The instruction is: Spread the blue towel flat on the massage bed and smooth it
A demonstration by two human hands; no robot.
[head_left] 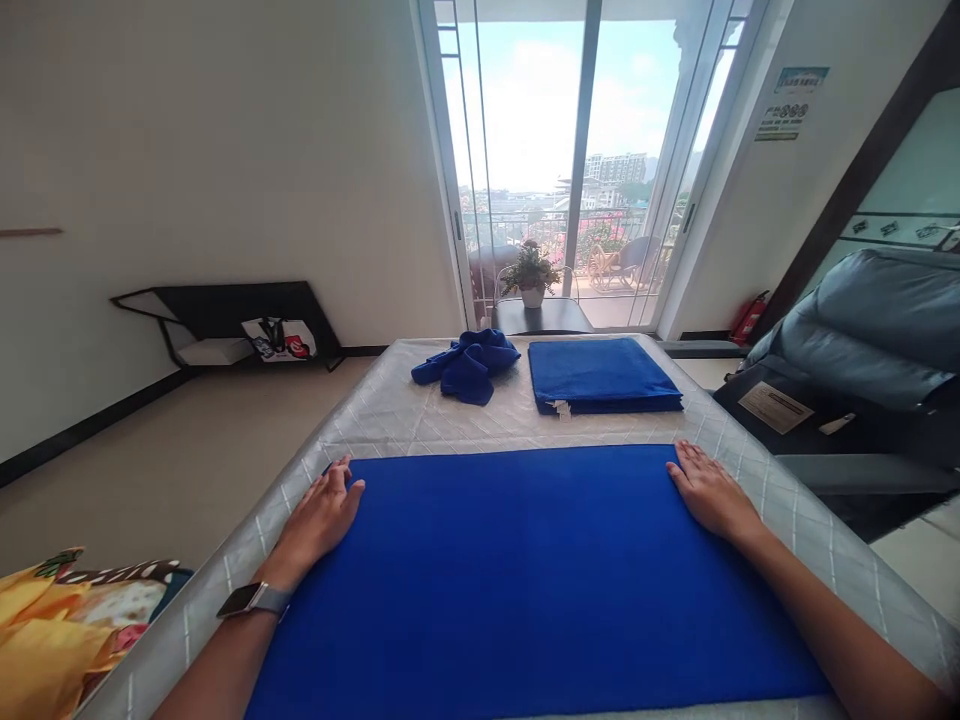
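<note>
A large blue towel (525, 570) lies spread flat on the grey quilted table (390, 415) in front of me. My left hand (319, 520) rests flat at the towel's far left corner, fingers stretched out, thumb on the cloth. My right hand (711, 492) lies flat on the far right corner, fingers spread. A watch (251, 598) sits on my left wrist. Further back, a folded blue towel (600, 375) lies neatly on the table, and a crumpled blue towel (469, 365) sits to its left.
A potted plant (530, 272) stands on a small dark table beyond the far edge, before glass balcony doors. A grey massage chair (862, 350) stands at the right. A black shelf (225, 320) lies on the floor at the left. Colourful fabric (52, 630) shows bottom left.
</note>
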